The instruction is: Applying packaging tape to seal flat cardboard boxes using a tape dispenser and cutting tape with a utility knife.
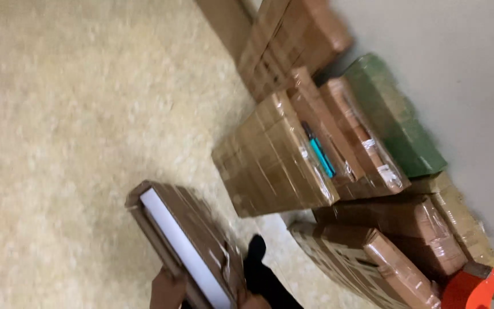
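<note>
Low in the head view, a flat cardboard parcel [187, 243] is held over the speckled floor [75, 114]. Long axis runs diagonally, from upper left down toward the lower right; a white edge faces up. Left hand [167, 292] sits under the parcel's lower end; the grip cannot be told, since the fingers are hidden. Right hand [253, 300] touches the parcel's lower right corner; only a sliver shows, so that grip cannot be told either. Right of the parcel, taped cardboard boxes [275, 160] stand packed together, contents unseen. Beyond them, against the wall [458, 68], lies a green wrapped package [395, 120]. Below the boxes sits an orange-red tape roll [467, 289].
</note>
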